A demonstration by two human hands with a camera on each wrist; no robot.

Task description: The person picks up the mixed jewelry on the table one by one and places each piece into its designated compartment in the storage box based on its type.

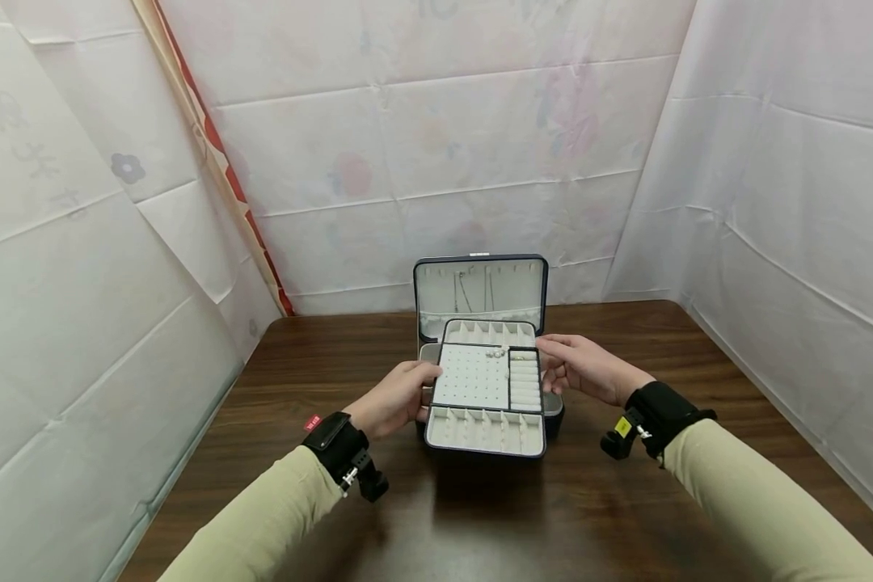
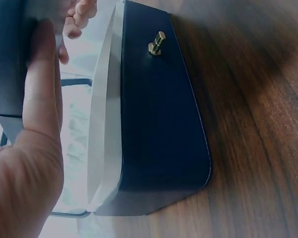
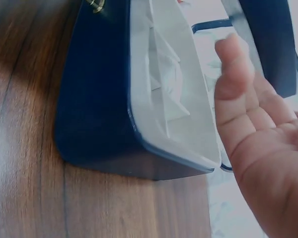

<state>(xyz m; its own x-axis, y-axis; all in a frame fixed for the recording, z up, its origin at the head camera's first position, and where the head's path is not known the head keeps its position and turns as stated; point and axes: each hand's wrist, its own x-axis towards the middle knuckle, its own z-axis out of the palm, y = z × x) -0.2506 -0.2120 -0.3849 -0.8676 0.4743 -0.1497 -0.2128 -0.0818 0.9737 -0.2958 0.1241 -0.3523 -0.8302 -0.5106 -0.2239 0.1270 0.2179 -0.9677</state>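
Observation:
A navy jewelry tray (image 1: pixel 473 380) with white lining is held raised and tilted over an open navy jewelry box (image 2: pixel 161 119). My left hand (image 1: pixel 398 396) grips its left edge, thumb on the rim. At the opposite edge, near the far corner, my right hand (image 1: pixel 585 369) holds the tray between thumb and fingers. Earrings (image 1: pixel 495 353) sit in the tray's padded panel, beside a column of ring rolls (image 1: pixel 525 384). In the right wrist view, white compartments (image 3: pixel 164 84) show inside the box. The tray hides most of the box in the head view.
The box's lid (image 1: pixel 480 287) stands upright behind, with necklaces (image 1: pixel 463 291) hanging inside. A gold clasp (image 2: pixel 157 43) sticks out from the box's front. The brown wooden table (image 1: pixel 320 372) is bordered by white sheets (image 1: pixel 436 145) at the back and sides.

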